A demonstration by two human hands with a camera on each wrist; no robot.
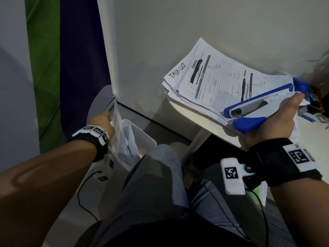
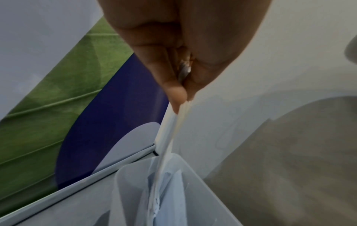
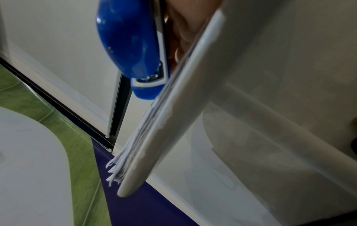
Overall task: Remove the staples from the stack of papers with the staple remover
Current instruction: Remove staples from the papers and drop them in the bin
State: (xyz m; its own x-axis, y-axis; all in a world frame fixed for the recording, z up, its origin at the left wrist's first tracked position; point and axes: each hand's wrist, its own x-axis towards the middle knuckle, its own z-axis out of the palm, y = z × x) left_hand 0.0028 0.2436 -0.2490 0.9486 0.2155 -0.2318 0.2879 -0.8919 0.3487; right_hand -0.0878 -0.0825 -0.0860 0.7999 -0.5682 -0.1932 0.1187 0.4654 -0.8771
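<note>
Head view: pale wall behind, green and dark purple panel to the left, small round white table (image 1: 188,111) at right. On table, loose stack of papers (image 1: 219,81), top sheets printed forms, one handwritten "TASK LIST". Right hand (image 1: 277,120) at table's near edge, fingers wrapped around blue and white staple remover (image 1: 258,109), tool lying across near corner of stack. Down at left, beside a knee in grey trousers, white bin (image 1: 142,136) on floor with papers inside. Left hand (image 1: 103,123) above bin, pinching top edge of a bundle of sheets (image 1: 117,122) hanging down toward bin. Black bands with square markers on both wrists.

Left wrist view: same panel and wall in background. Fingertips (image 2: 177,93) of left hand pressed together on top edge of sheets (image 2: 170,133), closed tight in a pinch; sheets hanging straight down, lower end inside bin (image 2: 197,175) among other papers. Something small and shiny tucked between fingers, too blurred to name.

Right wrist view: wall and panel beyond, table edge (image 3: 173,114) running diagonally from underneath. Staple remover (image 3: 133,49) at top, blue body toward camera, metal parts at tip, resting on paper stack (image 3: 135,142) whose frayed edges overhang table rim. Fingers (image 3: 181,30) of right hand curled around tool, only partly visible.
</note>
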